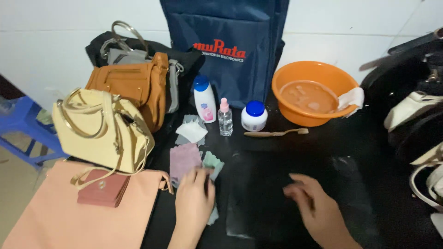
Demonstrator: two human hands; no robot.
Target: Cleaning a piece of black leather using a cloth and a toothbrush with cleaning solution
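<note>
My left hand (194, 200) rests flat on small cloth pieces at the near left of the black table (360, 152): a mauve cloth (183, 159) and a pale green cloth (212, 161) lie under its fingertips. My right hand (311, 207) hovers blurred over the bare dark tabletop, fingers spread, holding nothing. Behind the cloths stand a white bottle with a blue cap (204, 99), a small clear pump bottle with a pink top (225, 117) and a white jar with a blue lid (254, 115). A wooden toothbrush (276, 133) lies beside the jar.
An orange basin (318, 74) holding water, with a white cloth (353, 98) over its rim, sits at the back right. A navy tote (226, 27) stands at the back. Cream (99, 131), tan (131, 83) and pink bags (60, 216) fill the left; more bags crowd the right edge.
</note>
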